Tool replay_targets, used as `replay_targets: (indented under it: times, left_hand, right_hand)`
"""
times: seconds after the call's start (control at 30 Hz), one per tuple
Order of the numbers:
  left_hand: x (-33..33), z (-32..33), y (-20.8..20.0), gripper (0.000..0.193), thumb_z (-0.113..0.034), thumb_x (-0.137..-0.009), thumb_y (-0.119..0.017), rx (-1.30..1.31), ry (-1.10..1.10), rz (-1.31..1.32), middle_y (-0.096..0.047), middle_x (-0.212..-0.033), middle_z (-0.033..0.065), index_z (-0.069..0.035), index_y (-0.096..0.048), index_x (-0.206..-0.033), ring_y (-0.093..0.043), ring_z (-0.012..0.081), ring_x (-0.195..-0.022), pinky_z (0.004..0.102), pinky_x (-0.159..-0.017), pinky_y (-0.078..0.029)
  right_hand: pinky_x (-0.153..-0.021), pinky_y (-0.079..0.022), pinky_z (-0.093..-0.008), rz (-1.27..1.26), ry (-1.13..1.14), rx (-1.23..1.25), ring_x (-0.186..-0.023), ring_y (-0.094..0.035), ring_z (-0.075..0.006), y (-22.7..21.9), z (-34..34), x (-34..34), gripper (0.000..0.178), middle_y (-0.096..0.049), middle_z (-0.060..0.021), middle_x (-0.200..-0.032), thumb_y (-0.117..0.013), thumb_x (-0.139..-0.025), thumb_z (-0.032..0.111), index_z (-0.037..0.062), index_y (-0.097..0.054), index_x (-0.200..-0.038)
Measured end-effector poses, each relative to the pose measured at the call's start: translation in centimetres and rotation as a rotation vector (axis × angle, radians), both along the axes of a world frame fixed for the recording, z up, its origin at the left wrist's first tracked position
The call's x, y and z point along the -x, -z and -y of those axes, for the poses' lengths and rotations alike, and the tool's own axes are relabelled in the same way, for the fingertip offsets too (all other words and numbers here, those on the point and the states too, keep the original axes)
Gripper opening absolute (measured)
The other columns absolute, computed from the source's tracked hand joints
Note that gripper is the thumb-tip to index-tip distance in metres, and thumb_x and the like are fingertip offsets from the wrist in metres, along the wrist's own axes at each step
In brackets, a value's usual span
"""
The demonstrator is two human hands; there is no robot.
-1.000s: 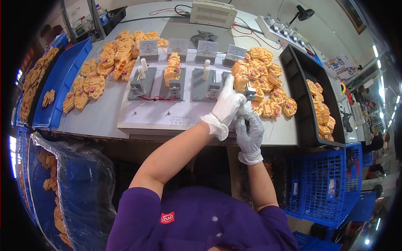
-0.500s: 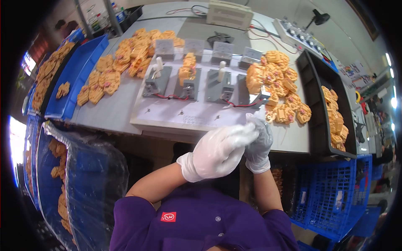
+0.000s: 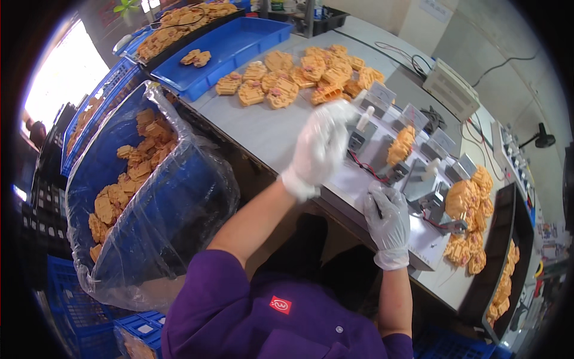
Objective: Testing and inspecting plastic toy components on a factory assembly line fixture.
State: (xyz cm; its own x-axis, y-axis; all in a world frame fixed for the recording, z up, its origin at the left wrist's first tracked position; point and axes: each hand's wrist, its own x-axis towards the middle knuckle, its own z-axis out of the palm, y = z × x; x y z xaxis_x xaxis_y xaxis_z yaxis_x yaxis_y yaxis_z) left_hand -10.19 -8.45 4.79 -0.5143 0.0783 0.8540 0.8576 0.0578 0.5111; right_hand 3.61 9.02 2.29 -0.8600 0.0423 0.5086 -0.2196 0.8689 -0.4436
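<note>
My left hand, in a white glove, is raised over the table's front edge, beside the leftmost test fixture with its white lever. Motion smears its fingers. My right hand, also gloved, is over the front of the white fixture board with curled fingers. A slim dark shape shows between them, too small to name. An orange moulded plastic part sits in the second fixture, and another orange part in the rightmost one. The third fixture shows its white lever and no orange part.
Loose orange parts lie at the table's back left, with more at the right. A blue tray, a plastic-lined blue bin and a black tray flank the table. A beige instrument stands behind.
My view has turned left, showing more of the lined bin. My hands, close together before, are now apart: the left has moved toward the leftmost fixture, the right to the board's front.
</note>
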Motion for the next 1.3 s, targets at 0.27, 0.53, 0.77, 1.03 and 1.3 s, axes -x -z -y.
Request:
replay_targets:
  times: [0.27,0.53,0.77,1.03,1.3]
  left_hand:
    - [14.1,6.6,7.7,0.072,-0.044,-0.086,-0.060,0.941,-0.880,0.469,-0.027,-0.160,0.0181,-0.016,-0.041,-0.150,-0.026,0.0483,-0.143,0.0630,-0.112,-0.025]
    - [8.4,8.0,8.9,0.036,-0.030,-0.087,-0.063,0.807,-0.703,0.068,-0.062,-0.123,0.0160,-0.008,-0.069,-0.115,-0.050,0.0396,-0.120,0.0468,-0.107,-0.037]
    - [9.0,7.9,8.1,0.070,-0.061,-0.085,-0.064,0.667,-1.000,0.556,-0.058,-0.123,0.0184,-0.003,-0.064,-0.124,-0.050,0.0375,-0.122,0.0490,-0.106,-0.038]
    - [15.5,12.4,11.4,0.036,-0.036,-0.083,-0.078,0.321,-0.312,0.763,-0.065,-0.106,0.0079,-0.005,-0.065,-0.094,-0.064,0.0225,-0.099,0.0400,-0.078,-0.054]
    - [4.2,8.9,2.7,0.059,-0.005,-0.096,-0.061,-0.882,1.070,0.867,-0.038,-0.153,0.0205,0.000,-0.034,-0.149,-0.049,0.0295,-0.131,0.0404,-0.104,-0.050]
  right_hand:
    - [-0.083,-0.051,-0.0397,0.034,0.114,0.214,-0.091,-0.064,-0.0297,-0.4,1.5,-0.1,0.032,-0.068,-0.0107,-0.097,-0.073,-0.086,0.018,0.0070,-0.070,-0.116]
    - [-0.074,-0.055,-0.0398,-0.121,0.065,0.222,-0.086,-0.067,-0.0297,0.7,0.5,0.3,0.030,-0.069,-0.0109,-0.097,-0.074,-0.084,0.016,0.0083,-0.071,-0.113]
    - [-0.064,-0.051,-0.0295,-0.215,-0.086,0.363,-0.070,-0.064,-0.0163,0.4,0.2,-0.6,0.026,-0.069,-0.0080,-0.091,-0.072,-0.084,0.003,0.0045,-0.071,-0.110]
    - [-0.062,-0.051,-0.0376,-0.367,-0.148,0.169,-0.071,-0.063,-0.0275,0.0,1.4,-1.3,0.028,-0.066,-0.0084,-0.082,-0.072,-0.077,0.003,0.0075,-0.072,-0.105]
    - [-0.062,-0.050,-0.0366,-0.250,-0.186,0.013,-0.071,-0.062,-0.0235,2.1,1.6,-5.0,0.040,-0.061,-0.0027,-0.086,-0.076,-0.077,0.014,0.0083,-0.063,-0.114]
